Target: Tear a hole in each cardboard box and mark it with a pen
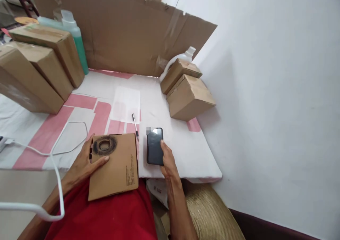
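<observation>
A flat cardboard box [117, 171] with a dark ring mark on its top lies half on the table's near edge, half over my red lap. My left hand [86, 160] rests on its left side, thumb pressed on the lid below the ring. A black phone [154, 146] lies screen up just right of the box. My right hand [167, 158] touches the phone's lower right corner, fingers on it, the phone still flat on the cloth. A pen [135, 126] lies just beyond the box.
The table [186, 151] wears a white and pink cloth. Stacked cardboard boxes [39, 66] fill the far left, two more boxes [187, 93] sit far right. A green bottle [75, 38], a white bottle [183, 57], a cardboard backboard [127, 31] and a white cable [57, 151] are also here. A white wall stands right.
</observation>
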Demonstrator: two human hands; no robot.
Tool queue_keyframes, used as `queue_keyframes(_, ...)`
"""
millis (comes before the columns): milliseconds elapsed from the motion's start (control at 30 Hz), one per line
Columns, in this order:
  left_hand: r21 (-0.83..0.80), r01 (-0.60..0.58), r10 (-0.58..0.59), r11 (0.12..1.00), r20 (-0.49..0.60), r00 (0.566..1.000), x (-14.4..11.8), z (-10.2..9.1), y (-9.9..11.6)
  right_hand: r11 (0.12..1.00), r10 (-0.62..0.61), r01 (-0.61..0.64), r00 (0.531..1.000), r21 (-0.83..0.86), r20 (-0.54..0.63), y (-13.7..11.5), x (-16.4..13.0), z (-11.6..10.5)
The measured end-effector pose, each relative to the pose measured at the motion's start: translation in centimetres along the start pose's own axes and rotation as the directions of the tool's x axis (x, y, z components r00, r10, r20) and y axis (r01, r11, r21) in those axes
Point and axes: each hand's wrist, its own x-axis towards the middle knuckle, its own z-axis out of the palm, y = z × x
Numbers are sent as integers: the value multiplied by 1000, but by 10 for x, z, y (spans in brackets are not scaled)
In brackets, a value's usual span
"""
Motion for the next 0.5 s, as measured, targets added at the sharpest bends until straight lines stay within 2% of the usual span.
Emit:
queue_keyframes(100,31,-34,35,999,-17,999,0,0,-1,960,-122,98,990,-262,-76,15,22,-7)
queue_keyframes(200,58,-31,32,998,-13,999,2,-1,-2,912,-179,128,979,-390,-96,22,32,-10)
queue_keyframes(333,98,-29,33,995,-40,999,9,-1,-5,802,-275,158,954,-577,-121,26,37,-13)
queue_keyframes(500,136,-18,22,991,-24,999,15,0,-8,658,-372,140,915,-740,-157,33,36,-4)
